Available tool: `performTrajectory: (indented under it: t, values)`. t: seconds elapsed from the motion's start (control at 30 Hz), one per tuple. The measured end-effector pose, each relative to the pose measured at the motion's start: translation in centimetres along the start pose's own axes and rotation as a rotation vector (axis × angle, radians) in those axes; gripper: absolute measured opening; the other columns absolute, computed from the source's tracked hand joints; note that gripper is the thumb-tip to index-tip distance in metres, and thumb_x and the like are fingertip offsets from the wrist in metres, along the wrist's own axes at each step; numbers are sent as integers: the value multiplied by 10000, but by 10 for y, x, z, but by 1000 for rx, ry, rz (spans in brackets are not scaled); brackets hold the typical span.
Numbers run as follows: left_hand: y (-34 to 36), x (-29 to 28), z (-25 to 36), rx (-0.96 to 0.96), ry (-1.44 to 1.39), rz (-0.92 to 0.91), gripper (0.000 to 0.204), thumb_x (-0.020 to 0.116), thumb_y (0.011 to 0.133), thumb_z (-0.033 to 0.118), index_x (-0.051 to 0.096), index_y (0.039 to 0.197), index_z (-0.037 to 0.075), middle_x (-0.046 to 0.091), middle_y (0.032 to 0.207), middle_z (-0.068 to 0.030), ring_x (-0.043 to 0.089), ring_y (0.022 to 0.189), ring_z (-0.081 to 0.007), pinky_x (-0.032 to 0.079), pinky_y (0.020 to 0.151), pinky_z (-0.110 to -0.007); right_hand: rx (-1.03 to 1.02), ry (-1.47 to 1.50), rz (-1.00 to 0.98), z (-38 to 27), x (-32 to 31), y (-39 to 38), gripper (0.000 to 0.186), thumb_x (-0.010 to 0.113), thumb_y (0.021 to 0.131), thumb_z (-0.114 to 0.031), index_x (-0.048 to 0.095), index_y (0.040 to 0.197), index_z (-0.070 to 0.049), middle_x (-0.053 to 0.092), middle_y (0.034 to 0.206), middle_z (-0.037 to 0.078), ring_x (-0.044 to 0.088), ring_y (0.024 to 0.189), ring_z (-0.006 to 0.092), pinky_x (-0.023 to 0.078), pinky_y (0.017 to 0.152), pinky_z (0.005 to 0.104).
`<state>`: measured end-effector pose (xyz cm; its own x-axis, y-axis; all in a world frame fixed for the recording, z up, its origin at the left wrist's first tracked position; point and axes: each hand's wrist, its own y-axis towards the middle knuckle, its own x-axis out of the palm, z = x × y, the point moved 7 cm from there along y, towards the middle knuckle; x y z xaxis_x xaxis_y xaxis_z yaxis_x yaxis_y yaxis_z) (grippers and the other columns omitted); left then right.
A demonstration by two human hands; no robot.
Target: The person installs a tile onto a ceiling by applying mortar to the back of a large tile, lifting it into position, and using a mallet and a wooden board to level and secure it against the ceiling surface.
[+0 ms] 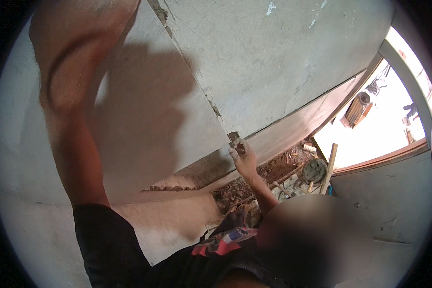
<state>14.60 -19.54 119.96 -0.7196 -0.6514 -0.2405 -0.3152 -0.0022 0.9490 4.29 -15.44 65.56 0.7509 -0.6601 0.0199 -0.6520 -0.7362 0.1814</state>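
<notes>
My right hand [244, 157] reaches up to the grey plastered wall [273, 72]. Its thumb and fingertips are pinched together at the lower end of a rough seam [211, 103], beside a small dark patch [233, 137]. Something brownish shows between the fingers, too small to name. On the left, my bent left arm [77, 139] is raised close to the camera, its black sleeve [105, 240] at the lower left. The left hand itself lies beyond the upper edge of the picture.
Below the wall runs a recessed ledge [197, 175], with rubble [278, 165] at its foot. A bucket of grey mortar [315, 170] stands beside a wooden plank [328, 168]. To the right is a bright doorway [384, 129], with a slatted wooden object [355, 111] outside.
</notes>
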Motion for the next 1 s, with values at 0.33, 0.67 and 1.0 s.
performTrajectory:
  t: [0.33,0.67,1.0]
  values:
    - [0,0,9,22,-23,64,221,596,945,133,582,763,9,540,650,-88,526,571,-163,444,566,-363,145,7,-88,11,9,2,92,717,952,-108,668,972,-32,685,890,22,619,858,120,511,812,286]
    - [-3,0,12,45,-32,130,255,569,949,92,547,716,-7,507,619,-100,507,541,-174,429,540,-374,-8,-74,-17,4,22,4,206,718,968,-182,686,947,20,658,842,87,580,809,142,497,772,323]
    - [11,-8,30,-683,-206,-161,276,610,948,98,549,684,39,537,629,-93,538,556,-172,467,546,-368,1,-142,-84,12,23,9,197,704,970,-159,676,980,35,643,833,68,581,808,134,490,743,312]
